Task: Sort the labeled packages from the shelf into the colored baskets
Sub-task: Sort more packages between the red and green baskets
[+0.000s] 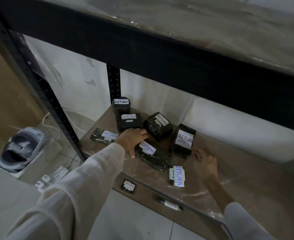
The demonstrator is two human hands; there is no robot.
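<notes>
Reaching onto the shelf (246, 170), left hand (134, 141) splays open over a package (151, 156); right hand (206, 163) hovers, loosely curled, empty.

Packages (157, 126): glossy black plastic wrap, paper labels; shelf (246, 170): clear film.

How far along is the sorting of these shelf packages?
Done: nothing visible; no baskets in view. In hand: the left hand rests on a flat black wrapped package labelled RETURN; the right hand reaches by the upright black RETURN package. Left: at least seven labelled packages remain on the brown plastic-covered shelf.
</notes>
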